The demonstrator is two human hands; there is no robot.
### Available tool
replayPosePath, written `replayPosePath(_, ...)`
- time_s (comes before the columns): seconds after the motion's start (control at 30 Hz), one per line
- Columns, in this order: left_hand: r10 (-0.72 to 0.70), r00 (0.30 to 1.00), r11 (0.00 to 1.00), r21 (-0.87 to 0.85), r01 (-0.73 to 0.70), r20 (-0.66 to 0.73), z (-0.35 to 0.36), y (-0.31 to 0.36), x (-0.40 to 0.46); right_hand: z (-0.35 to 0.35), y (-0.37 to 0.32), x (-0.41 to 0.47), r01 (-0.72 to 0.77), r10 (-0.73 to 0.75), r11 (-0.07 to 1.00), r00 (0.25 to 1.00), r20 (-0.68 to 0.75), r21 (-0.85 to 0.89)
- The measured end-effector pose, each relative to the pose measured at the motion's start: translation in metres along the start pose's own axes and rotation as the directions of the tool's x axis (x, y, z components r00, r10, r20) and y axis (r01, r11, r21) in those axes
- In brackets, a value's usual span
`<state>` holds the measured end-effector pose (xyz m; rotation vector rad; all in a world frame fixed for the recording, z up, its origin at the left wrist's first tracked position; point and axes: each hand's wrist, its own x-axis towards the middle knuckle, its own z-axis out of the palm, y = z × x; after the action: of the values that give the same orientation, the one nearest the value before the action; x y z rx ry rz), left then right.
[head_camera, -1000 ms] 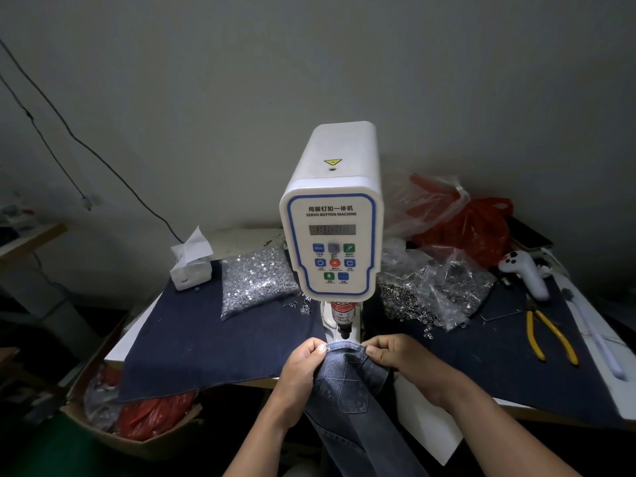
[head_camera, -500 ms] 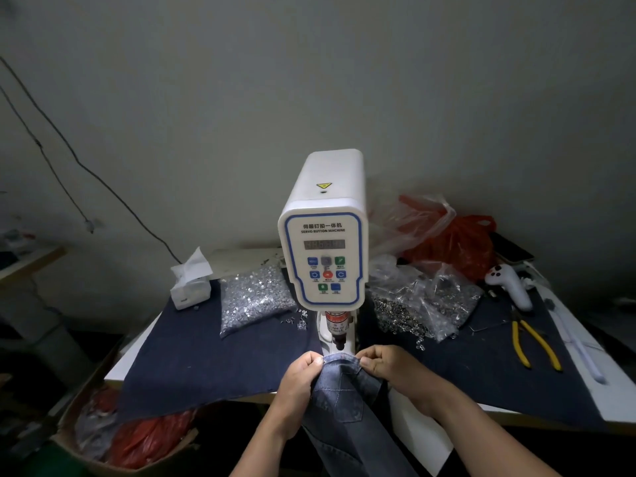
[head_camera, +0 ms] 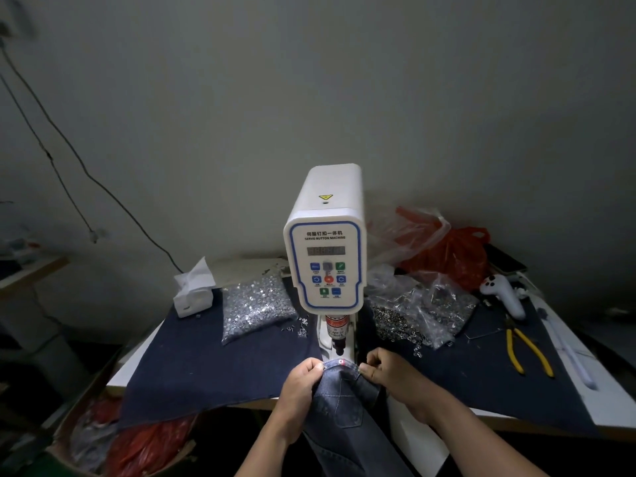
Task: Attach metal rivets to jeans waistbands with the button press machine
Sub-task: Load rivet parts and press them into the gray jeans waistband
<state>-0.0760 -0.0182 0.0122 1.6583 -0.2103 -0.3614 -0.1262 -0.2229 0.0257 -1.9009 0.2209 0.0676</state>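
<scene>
Waistband (head_camera: 339, 364) stretched between left hand (head_camera: 301, 382) and right hand (head_camera: 387, 371).

1. A white button press machine (head_camera: 325, 256) stood on a table (head_camera: 605, 404) covered with dark blue cloth (head_camera: 206, 366).
2. The left hand (head_camera: 299, 383) and right hand (head_camera: 389, 373) each pinched the jeans waistband (head_camera: 340, 364), stretched between them just below the machine's punch (head_camera: 337, 342).
3. A bag of silver rivets (head_camera: 256, 304) lay left of the machine; clear bags of metal rings (head_camera: 416, 311) lay right.
4. Yellow-handled pliers (head_camera: 526, 349) lay far right, near a white controller (head_camera: 504, 294).
</scene>
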Motion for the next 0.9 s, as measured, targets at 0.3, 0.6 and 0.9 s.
replayPosePath(0.3,0.039,0.966,0.998,-0.059,-0.024,0.255,-0.003,0.021,-0.036,-0.019,-0.022,-0.039,0.034,-0.039,0.999,0.948,0.316,0.020)
replayPosePath(0.6,0.107,0.936,0.889,0.389,-0.241,0.336,-0.014,0.023,-0.043,-0.019,-0.014,-0.038,0.105,-0.261,0.856,0.933,0.247,0.507)
replayPosePath(0.9,-0.210,0.901,0.936,0.343,0.074,0.379,-0.016,-0.020,-0.047,-0.035,-0.013,-0.036,0.028,-0.185,0.606,0.977,0.107,0.795)
